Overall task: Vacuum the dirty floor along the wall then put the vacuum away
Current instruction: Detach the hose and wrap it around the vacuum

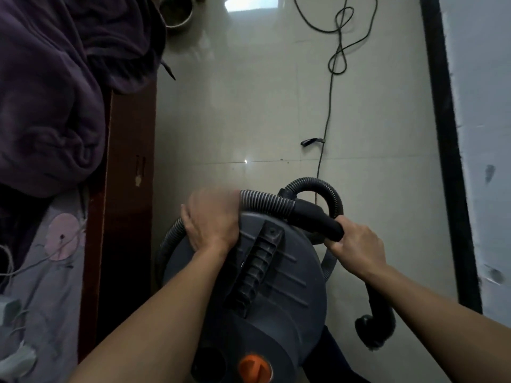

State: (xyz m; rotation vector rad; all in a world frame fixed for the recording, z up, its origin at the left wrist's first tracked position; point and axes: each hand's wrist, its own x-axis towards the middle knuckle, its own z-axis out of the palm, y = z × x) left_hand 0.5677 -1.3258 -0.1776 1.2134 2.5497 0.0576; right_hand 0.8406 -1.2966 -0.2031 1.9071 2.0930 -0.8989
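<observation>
A dark grey canister vacuum (279, 286) with a ribbed top handle and an orange knob (254, 367) stands on the tiled floor below me. Its ribbed grey hose (262, 201) curls around the top of the body. My left hand (210, 219) grips the hose at the canister's far left edge. My right hand (356, 247) grips the black hose handle (318, 221) at the canister's far right. A round black brush nozzle (373, 331) hangs at the tube's end, lower right.
The power cord (330, 100) runs in loops across the beige floor (249, 120) toward the far end. A bed with a wooden side rail (130, 175) and a purple blanket (49, 92) fills the left. A black baseboard (445, 134) and white wall lie right. A metal bowl (177, 12) sits far off.
</observation>
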